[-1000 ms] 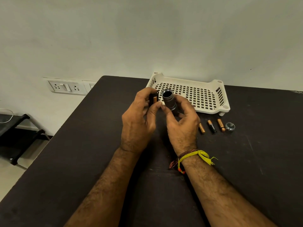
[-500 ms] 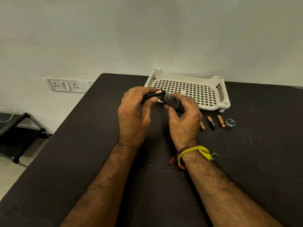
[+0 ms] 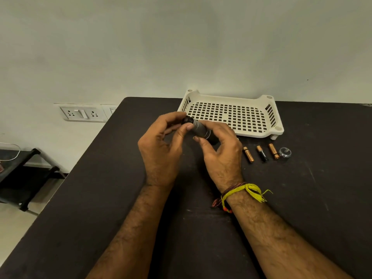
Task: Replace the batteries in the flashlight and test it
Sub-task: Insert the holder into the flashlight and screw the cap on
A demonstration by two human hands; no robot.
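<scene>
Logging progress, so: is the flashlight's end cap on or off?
Off. The silver cap lies on the table beside three batteries, apart from the flashlight in both hands.

The right hand [image 3: 219, 150] hides the flashlight's [image 3: 199, 130] far end; the left hand [image 3: 161, 150] covers its open end. Battery [image 3: 262, 153] lettering is unreadable.

Dark counter [image 3: 302, 198], scuffed, fills near and right of scene. White perforated tray [image 3: 231, 115] at far edge, against pale wall [image 3: 181, 47]. Socket-and-switch plate [image 3: 83, 113] on wall, left of counter's far corner. Black frame stand [image 3: 26, 174] on light floor [image 3: 14, 228], far left, white cable [image 3: 10, 152] looped above it.
</scene>
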